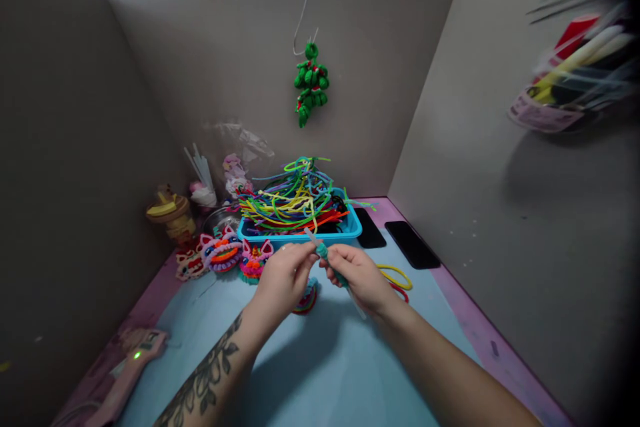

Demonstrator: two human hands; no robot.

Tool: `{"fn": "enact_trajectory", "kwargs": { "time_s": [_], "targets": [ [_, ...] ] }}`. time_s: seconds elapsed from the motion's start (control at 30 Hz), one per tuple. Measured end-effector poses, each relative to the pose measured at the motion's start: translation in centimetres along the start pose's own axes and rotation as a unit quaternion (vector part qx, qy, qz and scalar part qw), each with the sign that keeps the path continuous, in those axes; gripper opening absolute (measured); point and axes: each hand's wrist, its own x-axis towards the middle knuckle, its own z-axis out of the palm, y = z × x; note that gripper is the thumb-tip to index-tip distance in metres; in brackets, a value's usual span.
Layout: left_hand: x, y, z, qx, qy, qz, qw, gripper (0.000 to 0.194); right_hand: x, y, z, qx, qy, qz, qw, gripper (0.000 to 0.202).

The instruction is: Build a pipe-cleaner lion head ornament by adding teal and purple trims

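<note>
Above the blue mat, a pale thin stick [311, 236] runs slantwise between my two hands, with a teal pipe cleaner [322, 251] wound around it. My left hand [287, 275] pinches at the upper end of the winding, thumb and forefinger closed against it. My right hand [356, 273] is closed around the lower, wound part, and the stick's bottom end sticks out below the palm. Beneath my hands lies a small multicoloured pipe-cleaner piece [307, 298], partly hidden by my left hand.
A blue tray [300, 238] heaped with pipe cleaners stands behind my hands. Fuzzy lion-like heads [221, 251] sit left, a pink glue gun [133, 373] nearer. Two dark phones [413, 245] and yellow and red loops [397, 277] lie right. Grey panels [225, 67] enclose three sides.
</note>
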Motion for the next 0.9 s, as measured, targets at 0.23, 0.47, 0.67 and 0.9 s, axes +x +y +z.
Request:
{"fn": "enact_trajectory", "kwargs": {
  "time_s": [0.23, 0.47, 0.67, 0.9],
  "targets": [
    [0.6, -0.2, -0.3, -0.244, 0.014, -0.121, 0.962, 0.015, -0.4, -0.6, 0.2, -0.036, -0.056, 0.014, 0.998, 0.045],
    [0.5, -0.3, 0.4, -0.291, -0.038, -0.163, 0.942, 0.017, 0.0, -0.5, -0.2, -0.099, -0.048, -0.026, 0.994, 0.047],
    [0.8, -1.2, -0.2, -0.221, -0.038, -0.141, 0.964, 0.016, 0.2, -0.3, -0.2, -0.043, -0.017, 0.008, 0.999, 0.043],
    [1.0, -0.8, -0.9, -0.189, 0.000, -0.187, 0.964, 0.021, 0.3, -0.2, -0.1, -0.049, 0.039, -0.023, 0.998, 0.034]
  ]
}}
